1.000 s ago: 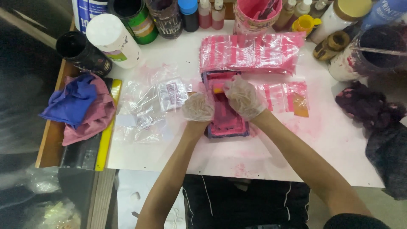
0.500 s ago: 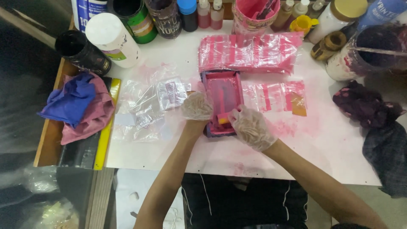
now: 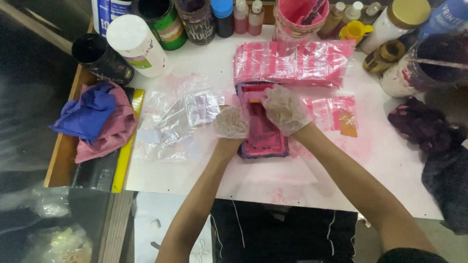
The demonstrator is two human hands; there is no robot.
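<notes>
Gloves cover both hands: the left hand [image 3: 230,122] curls its fingers on the left edge of the pink frame [image 3: 263,132] at the tabletop's [image 3: 204,168] middle, the right hand [image 3: 285,108] presses loosely spread fingers on its top, perhaps gripping an orange piece; stacked pink bags [image 3: 292,63] lie behind
</notes>
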